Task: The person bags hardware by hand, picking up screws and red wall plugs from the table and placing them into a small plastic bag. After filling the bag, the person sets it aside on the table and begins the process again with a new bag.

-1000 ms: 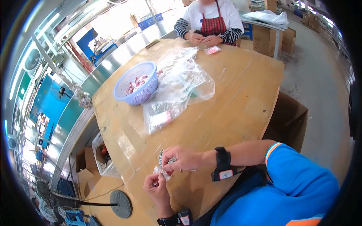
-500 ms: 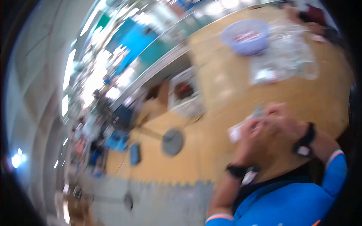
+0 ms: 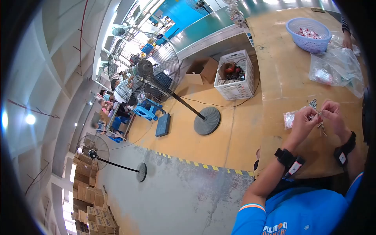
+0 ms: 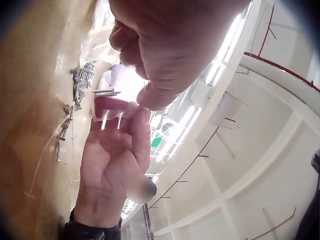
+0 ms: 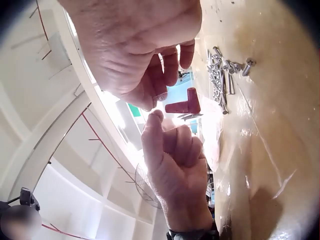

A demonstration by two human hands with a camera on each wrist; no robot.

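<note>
Over the table, the left hand [image 3: 303, 124] and right hand [image 3: 333, 113] meet fingertip to fingertip. In the right wrist view a red angled plastic piece [image 5: 192, 104] sits between the left hand [image 5: 175, 155] and right hand [image 5: 140, 50], both with curled, pinching fingers. A little clear plastic [image 5: 162, 96] shows at the right fingertips. In the left wrist view the left hand [image 4: 175, 45] is above the right hand [image 4: 110, 155]; a few screws [image 4: 106, 92] lie beside the red piece [image 4: 111, 104]. Which hand bears these screws, I cannot tell. Loose screws [image 5: 218, 82] lie on the table.
A small clear packet [image 3: 289, 120] lies left of the hands. Farther back are a purple basket [image 3: 309, 44] of red-and-white pieces, large clear bags [image 3: 340, 66] and another person's hand [image 3: 347, 41]. Beyond the table's left edge stand a white crate [image 3: 234, 89] and a fan base [image 3: 207, 121].
The head view has swung left, so table and hands now appear at its right side, and fans and stacked boxes have come into view. The hands stay together at their fingertips.
</note>
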